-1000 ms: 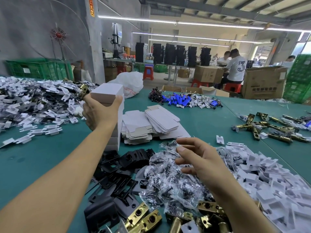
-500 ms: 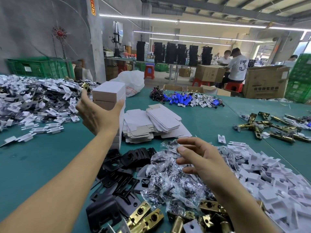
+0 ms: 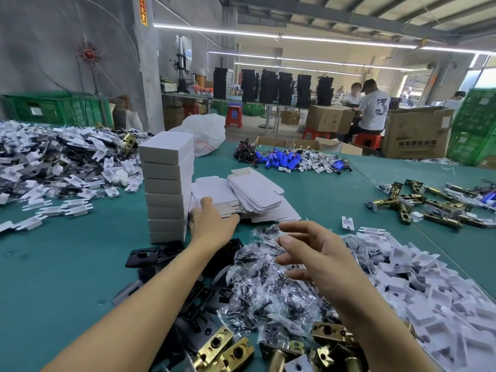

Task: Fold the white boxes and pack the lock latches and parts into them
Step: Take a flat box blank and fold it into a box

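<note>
On the green table (image 3: 67, 264), head view only: seeing left hand (image 3: 212, 224) laid on the near pile of flat box blanks (image 3: 214, 191), fingers straight, nothing pinched yet. Seeing right hand (image 3: 316, 256) hovering over the bagged screws (image 3: 268, 285), fingers loosely spread, holding nothing. Noting tall stack of folded white boxes (image 3: 167, 183) just beside the left wrist; can't tell if touching. Spotting brass lock latches (image 3: 225, 350) at the near edge below both forearms, black plates (image 3: 150, 255) next to them, under the left forearm.

Risks (judged):
- Could topple the stack by swinging the left wrist sideways while lifting a blank: tall, narrow, unbraced.
- Could peel two blanks instead of one: thin card, packed tight.
- Could nudge the fanned second pile (image 3: 255, 191) with the thumb side and slide it apart.
- Could snag slippery screw bags with the right hand and scatter them over the latches, mixing parts.
- Could sweep plates off-pile with the left forearm on pulling back.
</note>
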### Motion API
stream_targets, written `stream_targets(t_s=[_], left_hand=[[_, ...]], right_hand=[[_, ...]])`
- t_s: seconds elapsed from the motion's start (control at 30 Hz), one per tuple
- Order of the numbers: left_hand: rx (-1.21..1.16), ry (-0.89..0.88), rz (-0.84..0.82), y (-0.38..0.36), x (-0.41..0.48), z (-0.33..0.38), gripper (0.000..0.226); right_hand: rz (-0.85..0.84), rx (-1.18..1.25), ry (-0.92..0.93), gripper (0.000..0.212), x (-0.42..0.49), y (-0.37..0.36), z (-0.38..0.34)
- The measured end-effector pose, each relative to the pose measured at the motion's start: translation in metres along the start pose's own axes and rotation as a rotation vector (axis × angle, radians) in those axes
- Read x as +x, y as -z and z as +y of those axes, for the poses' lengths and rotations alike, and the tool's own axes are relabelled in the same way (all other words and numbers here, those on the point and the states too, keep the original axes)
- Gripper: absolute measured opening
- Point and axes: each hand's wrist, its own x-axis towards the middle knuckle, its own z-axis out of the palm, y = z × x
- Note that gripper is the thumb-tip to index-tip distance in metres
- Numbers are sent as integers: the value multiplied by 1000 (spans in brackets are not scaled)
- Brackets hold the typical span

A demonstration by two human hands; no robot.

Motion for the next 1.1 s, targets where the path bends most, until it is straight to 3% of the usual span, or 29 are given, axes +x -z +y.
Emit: stream_targets(t_s=[0.07, 0.2, 0.37, 0.67, 1.1], left_hand=[[-73, 133, -17, -6, 7, -1, 88], [-91, 223, -57, -17, 18, -10, 98], [-16, 258, -3, -23, 28, -8, 84], [181, 172, 39, -34, 25, -11, 62], [288, 1, -77, -44, 23, -8, 56]], right_hand=[[-1, 2, -3, 13, 1, 1, 1], [-7, -4, -12, 14, 2, 1, 3], [-1, 10, -12, 13, 2, 3, 3], [-2, 6, -18, 12, 4, 5, 7], [-3, -3, -19, 12, 4, 6, 7]])
